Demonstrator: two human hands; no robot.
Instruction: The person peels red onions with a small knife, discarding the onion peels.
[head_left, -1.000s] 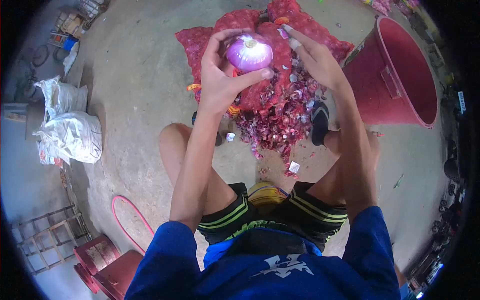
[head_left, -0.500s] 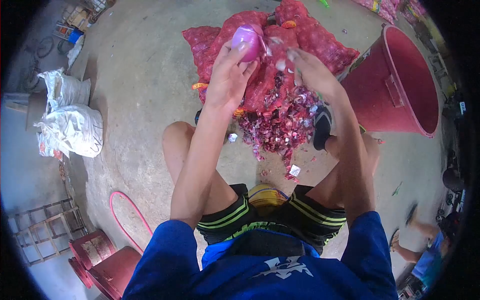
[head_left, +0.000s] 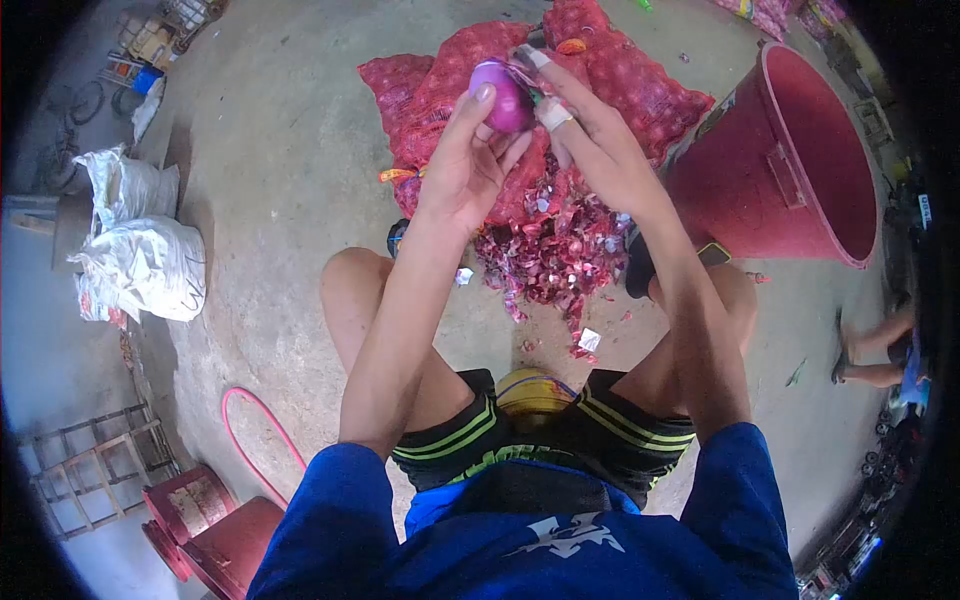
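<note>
A purple-red onion [head_left: 507, 103], smooth and shiny, is held up in front of me by my left hand [head_left: 463, 160], thumb on its near side and fingers beneath. Right beside it is my right hand [head_left: 608, 150], with white wraps on some fingers. Its fingers bend around the onion's right side, where a loose strip of skin [head_left: 522, 72] and a small green bit show. What those fingers grip is too small to make out. Beneath both hands, a heap of dry onion skins [head_left: 560, 260] lies on the floor against red mesh sacks [head_left: 650, 95] of onions.
A large red tub [head_left: 735, 185] lies tilted at right, its mouth facing right. White sacks [head_left: 150, 265] stand at left. At lower left are red containers [head_left: 235, 540], a pink hose [head_left: 240, 392] and a metal grille [head_left: 95, 465]. Another person's legs [head_left: 875, 350] show at far right.
My right hand has come in from the right to the onion, where it was apart and blurred before. The left hand still holds the onion. At far right the other person has moved up and outward.
</note>
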